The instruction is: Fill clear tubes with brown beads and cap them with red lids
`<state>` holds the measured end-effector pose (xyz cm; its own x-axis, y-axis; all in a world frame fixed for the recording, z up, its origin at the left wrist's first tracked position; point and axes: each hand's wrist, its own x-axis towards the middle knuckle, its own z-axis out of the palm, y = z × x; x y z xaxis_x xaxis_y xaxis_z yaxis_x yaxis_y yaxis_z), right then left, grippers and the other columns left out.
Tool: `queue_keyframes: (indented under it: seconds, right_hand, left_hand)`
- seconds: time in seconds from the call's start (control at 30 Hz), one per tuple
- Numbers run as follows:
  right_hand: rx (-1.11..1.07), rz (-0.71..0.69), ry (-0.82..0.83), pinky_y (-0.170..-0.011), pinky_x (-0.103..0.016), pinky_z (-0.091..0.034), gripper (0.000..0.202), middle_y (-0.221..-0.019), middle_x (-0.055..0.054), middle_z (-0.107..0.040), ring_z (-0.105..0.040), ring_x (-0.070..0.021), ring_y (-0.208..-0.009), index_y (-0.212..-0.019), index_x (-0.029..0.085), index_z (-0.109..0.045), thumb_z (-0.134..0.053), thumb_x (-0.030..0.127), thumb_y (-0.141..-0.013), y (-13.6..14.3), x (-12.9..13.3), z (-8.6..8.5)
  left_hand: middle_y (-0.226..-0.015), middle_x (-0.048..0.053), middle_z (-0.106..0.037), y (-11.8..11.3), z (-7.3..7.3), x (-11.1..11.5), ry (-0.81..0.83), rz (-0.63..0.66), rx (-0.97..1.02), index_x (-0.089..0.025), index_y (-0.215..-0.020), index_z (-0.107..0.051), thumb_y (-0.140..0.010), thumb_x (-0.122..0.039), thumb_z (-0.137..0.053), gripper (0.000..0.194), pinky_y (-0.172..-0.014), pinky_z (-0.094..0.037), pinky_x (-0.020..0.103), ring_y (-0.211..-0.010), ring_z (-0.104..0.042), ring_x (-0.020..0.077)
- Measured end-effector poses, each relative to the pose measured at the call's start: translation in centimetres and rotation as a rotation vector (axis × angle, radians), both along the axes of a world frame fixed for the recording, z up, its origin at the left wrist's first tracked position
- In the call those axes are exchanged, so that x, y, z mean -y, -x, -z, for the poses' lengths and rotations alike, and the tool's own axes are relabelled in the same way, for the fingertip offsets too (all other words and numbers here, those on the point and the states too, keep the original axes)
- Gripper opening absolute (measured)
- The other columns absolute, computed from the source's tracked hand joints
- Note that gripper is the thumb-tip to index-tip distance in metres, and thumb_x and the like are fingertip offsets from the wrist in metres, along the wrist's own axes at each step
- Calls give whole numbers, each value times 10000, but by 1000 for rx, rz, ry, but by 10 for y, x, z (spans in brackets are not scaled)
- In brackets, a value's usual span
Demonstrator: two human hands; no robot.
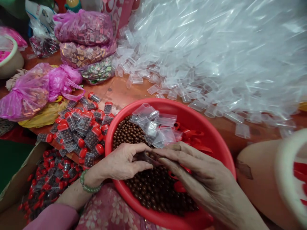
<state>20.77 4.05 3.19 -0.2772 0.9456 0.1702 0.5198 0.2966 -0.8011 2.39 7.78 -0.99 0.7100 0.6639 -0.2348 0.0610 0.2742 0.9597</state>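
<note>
My left hand point(124, 161) is closed around a small clear plastic container point(141, 156), gripped between thumb and fingers above a red basin point(230, 163). Several brown balls point(152, 154) show at the container's mouth. There my right hand point(196, 169) meets it, fingers pressed together and cupped over balls; its palm side is partly hidden. Beneath both hands, many glossy brown balls point(158, 188) fill much of the basin. Empty clear containers point(165, 135) lie on top of them at the back, beside red plastic caps point(194, 137) on the right.
A large heap of clear containers point(203, 57) covers the table behind. Filled, red-capped containers point(81, 127) are piled at left, with more in a cardboard box point(21, 172) below. Pink bags point(83, 27) of small packets stand back left. A pale bucket point(261, 172) is at right.
</note>
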Motion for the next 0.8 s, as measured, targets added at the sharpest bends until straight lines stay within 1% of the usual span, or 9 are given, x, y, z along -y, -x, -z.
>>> queue_keyframes:
  seconds: [0.17, 0.27, 0.4, 0.47, 0.53, 0.6, 0.67, 0.73, 0.8]
  right_hand:
    - [47, 177, -44, -649, -213, -539, 84, -782, 11, -680, -648, -125, -674, -918, 238, -634, -622, 174, -864, 5, 6, 4]
    - [67, 149, -95, -609, -209, -522, 83, -716, 11, -656, -627, -117, -620, -819, 223, -615, -618, 149, -857, 12, 7, 4]
    - [57, 101, -140, -609, -212, -523, 132, -714, -7, -660, -646, -124, -648, -773, 214, -625, -600, 116, -857, 14, 7, 4]
    - [23, 98, -126, -642, -230, -537, 120, -765, -18, -684, -664, -138, -695, -824, 220, -655, -603, 118, -858, 10, 9, 6]
    - [-33, 172, -98, -699, -262, -550, 142, -849, -23, -704, -674, -156, -764, -928, 241, -676, -611, 135, -861, 4, 14, 9]
    - [-88, 317, -62, -731, -288, -554, 185, -916, -18, -707, -675, -167, -794, -1007, 270, -677, -622, 167, -863, -4, 21, 12]
    - [-111, 444, -13, -744, -302, -552, 180, -937, -7, -704, -675, -169, -787, -1009, 290, -682, -624, 195, -868, -11, 26, 14]
    - [-99, 473, 7, -746, -301, -550, 158, -908, 5, -704, -674, -169, -764, -969, 301, -689, -623, 200, -867, -18, 29, 15]
    - [-56, 450, -13, -756, -287, -543, 170, -882, 13, -703, -671, -169, -772, -946, 306, -685, -614, 175, -864, -25, 28, 14]
  left_hand:
    - [-884, 40, -682, 1, -6, -1, -157, -8, -90, -130, -1007, -661, -832, -189, -591, 198, -767, -467, 258, -802, -611, 147]
    - [-889, 38, -683, 1, -8, -2, -212, 8, -101, -131, -984, -667, -826, -167, -589, 179, -781, -461, 255, -824, -606, 149]
    - [-834, 16, -656, 1, -5, -2, -148, 5, -91, -140, -972, -664, -822, -177, -603, 166, -731, -453, 240, -754, -572, 129]
    - [-813, 12, -639, 0, -3, -2, -80, -5, -56, -142, -968, -657, -821, -196, -613, 163, -713, -449, 238, -726, -562, 122]
    - [-813, 17, -641, 1, -4, -2, -5, -28, -9, -140, -961, -647, -816, -200, -620, 160, -706, -452, 240, -721, -568, 122]
    - [-822, 29, -660, 3, -11, 0, 13, -36, -3, -138, -954, -646, -816, -195, -625, 151, -697, -460, 239, -728, -586, 127]
    - [-858, 42, -684, 7, -22, 1, -72, -22, -47, -140, -947, -655, -826, -184, -624, 133, -721, -475, 241, -762, -611, 134]
    - [-912, 43, -701, 12, -34, 2, -193, -1, -81, -151, -951, -667, -844, -179, -620, 121, -762, -483, 239, -805, -629, 136]
    - [-951, 31, -713, 15, -40, 2, -267, 2, -87, -165, -960, -678, -851, -157, -613, 127, -789, -482, 228, -834, -638, 133]
